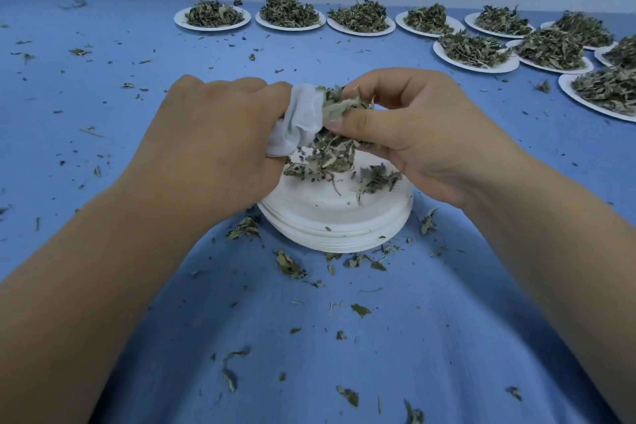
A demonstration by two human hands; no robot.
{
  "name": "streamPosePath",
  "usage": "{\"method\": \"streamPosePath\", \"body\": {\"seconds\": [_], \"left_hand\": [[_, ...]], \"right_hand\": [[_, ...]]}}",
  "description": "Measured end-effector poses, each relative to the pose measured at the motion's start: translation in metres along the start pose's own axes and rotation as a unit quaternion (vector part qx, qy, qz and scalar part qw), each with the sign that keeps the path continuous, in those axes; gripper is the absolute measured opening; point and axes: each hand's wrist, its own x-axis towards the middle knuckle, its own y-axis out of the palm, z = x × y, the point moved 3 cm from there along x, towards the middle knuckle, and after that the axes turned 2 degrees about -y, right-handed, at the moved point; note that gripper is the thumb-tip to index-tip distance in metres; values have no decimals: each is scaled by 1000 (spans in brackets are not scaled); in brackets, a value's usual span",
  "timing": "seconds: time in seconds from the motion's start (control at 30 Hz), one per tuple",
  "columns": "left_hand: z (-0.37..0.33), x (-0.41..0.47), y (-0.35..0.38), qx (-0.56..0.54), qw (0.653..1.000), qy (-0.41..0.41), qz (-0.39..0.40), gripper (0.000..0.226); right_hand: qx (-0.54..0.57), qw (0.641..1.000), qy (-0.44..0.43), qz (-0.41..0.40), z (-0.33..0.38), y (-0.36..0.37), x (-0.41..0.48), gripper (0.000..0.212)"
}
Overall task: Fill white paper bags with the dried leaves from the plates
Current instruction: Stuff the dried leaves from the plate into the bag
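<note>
My left hand (210,144) grips a small white paper bag (299,120) above a stack of white paper plates (330,217). My right hand (406,127) pinches a clump of dried green leaves (339,103) right at the bag's mouth. More leaves hang and drop from the clump toward the top plate, where a small pile of dried leaves (344,165) lies. The bag's lower part is hidden inside my left fist.
Several white plates heaped with dried leaves (212,15) line the far edge of the blue table (344,337) and crowd its right side (476,50). Loose leaf bits are scattered over the cloth, thickest around the plate stack.
</note>
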Motion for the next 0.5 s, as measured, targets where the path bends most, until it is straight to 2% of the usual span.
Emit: {"method": "streamPosePath", "body": {"seconds": [0.17,0.3,0.5], "left_hand": [[6,-2,2,-10,1000,-28,0,23],[4,-2,2,-41,998,-37,-12,38],[-5,-1,3,-124,990,-65,-12,26]], "right_hand": [[5,997,27,66,-2,0,-3,21],[-11,999,-13,44,-3,-2,-1,20],[-37,997,-34,51,-1,0,-2,21]]}}
